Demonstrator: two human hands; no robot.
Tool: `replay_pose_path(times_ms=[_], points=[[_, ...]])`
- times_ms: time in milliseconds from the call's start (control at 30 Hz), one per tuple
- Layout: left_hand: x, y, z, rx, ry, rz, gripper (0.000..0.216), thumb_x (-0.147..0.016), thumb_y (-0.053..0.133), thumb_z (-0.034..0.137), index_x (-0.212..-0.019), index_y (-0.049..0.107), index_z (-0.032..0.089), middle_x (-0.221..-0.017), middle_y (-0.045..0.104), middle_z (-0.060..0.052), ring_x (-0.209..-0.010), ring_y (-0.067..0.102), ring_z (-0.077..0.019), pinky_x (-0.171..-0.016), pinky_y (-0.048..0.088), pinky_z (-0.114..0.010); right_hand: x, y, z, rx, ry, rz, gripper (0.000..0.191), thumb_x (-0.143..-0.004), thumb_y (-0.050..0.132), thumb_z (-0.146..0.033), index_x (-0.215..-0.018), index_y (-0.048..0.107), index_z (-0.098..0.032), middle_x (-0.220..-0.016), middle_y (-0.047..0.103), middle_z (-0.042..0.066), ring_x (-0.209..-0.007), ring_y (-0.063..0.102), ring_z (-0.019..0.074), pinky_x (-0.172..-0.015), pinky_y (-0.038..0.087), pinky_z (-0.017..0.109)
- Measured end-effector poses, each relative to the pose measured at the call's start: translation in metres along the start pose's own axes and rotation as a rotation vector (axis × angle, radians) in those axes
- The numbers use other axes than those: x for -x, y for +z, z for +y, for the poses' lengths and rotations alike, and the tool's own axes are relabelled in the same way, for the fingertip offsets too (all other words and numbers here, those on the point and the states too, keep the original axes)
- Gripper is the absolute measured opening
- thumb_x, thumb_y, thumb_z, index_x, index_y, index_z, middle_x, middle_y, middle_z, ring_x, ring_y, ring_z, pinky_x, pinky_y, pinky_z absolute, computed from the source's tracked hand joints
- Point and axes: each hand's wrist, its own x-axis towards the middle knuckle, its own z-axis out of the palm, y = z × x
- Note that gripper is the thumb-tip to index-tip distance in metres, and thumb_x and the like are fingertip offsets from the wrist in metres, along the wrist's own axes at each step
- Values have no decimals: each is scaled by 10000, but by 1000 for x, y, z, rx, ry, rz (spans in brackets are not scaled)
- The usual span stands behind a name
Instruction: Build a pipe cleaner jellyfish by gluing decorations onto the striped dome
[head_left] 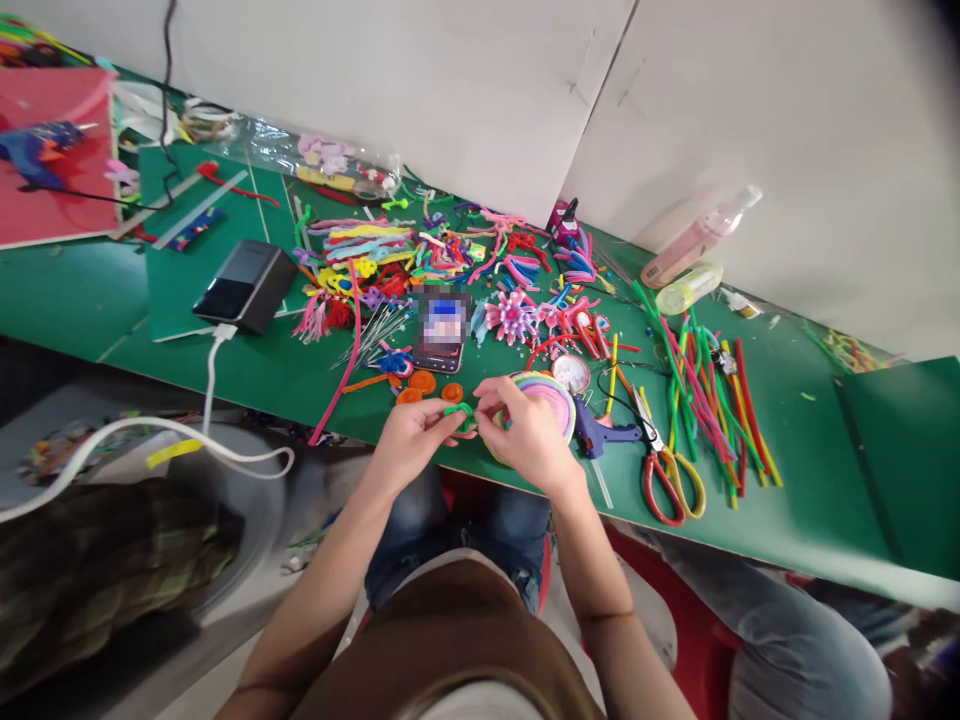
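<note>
- pinching a small green coil [460, 413] between thumb and fingertips, the left hand [411, 436] sits at the near edge of the green table [825, 500].
- right hand [525, 432] is just beside it, fingers curled and pressed onto a pastel disc [553, 395], its fingertips meeting the green coil too.
- the coil lies between both hands, right over the table's near edge; the disc rests on the table under the right hand.
- three orange coils [429, 386] lie just beyond the left hand, near a phone [439, 335].
- right of the disc: a blue glue gun [600, 436], then scissors [664, 470] with red and yellow handles.
- further right, a bundle of straight pipe cleaners [705, 400] in green, red, pink and yellow.
- far side of the table holds a heap of bent pipe cleaners [420, 255] and a pink flower [512, 316].
- to the left, a black power bank [246, 285] with a white cable [187, 435] running off the table.
- two bottles [694, 262] lie against the white wall at the far right.
- a red board [52, 155] lies at the far left.
- another person's leg [787, 640] in jeans shows at the near right.
</note>
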Motion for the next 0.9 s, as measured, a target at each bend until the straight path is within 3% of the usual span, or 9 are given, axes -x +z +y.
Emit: replay_pose_path(times_ms=[233,400,567,767,900], points=[[-3,17,-17,271,-33,172,418,-515,848,490,-670,691,135,-581,664,-2,-496,628,-128,-492,532,-220,13,25,10,65,-83,241,50,-852,493,-176,-866,517,-218,-756,647,7,-693,623,146,-641,492,249],[-4,24,-21,428,-49,220,404,-546,853,449,-755,698,141,-691,711,-22,-622,685,-146,-574,545,-216,20,30,6,124,-27,387,115,-919,507,-277,-861,569,-200,-813,676,53,-774,635,170,-720,505,287],[2,26,-13,466,44,155,291,-635,828,355,-823,725,158,-826,744,-53,-810,705,-177,-767,558,-268,24,35,-5,-52,177,255,194,-914,533,-346,-850,635,-194,-760,687,25,-576,588,122,-576,466,242],[7,29,-11,415,93,225,281,-603,839,368,-721,697,155,-721,718,-27,-712,675,-165,-710,542,-266,19,45,-7,-146,163,277,206,-911,487,-281,-823,645,-182,-753,680,34,-590,583,126,-573,452,236],[7,29,-10,304,144,245,250,-630,817,342,-633,658,149,-602,658,9,-595,618,-125,-639,509,-233,17,44,-9,-117,152,321,180,-850,517,-249,-706,605,-187,-623,591,-7,-546,525,111,-549,416,225]])
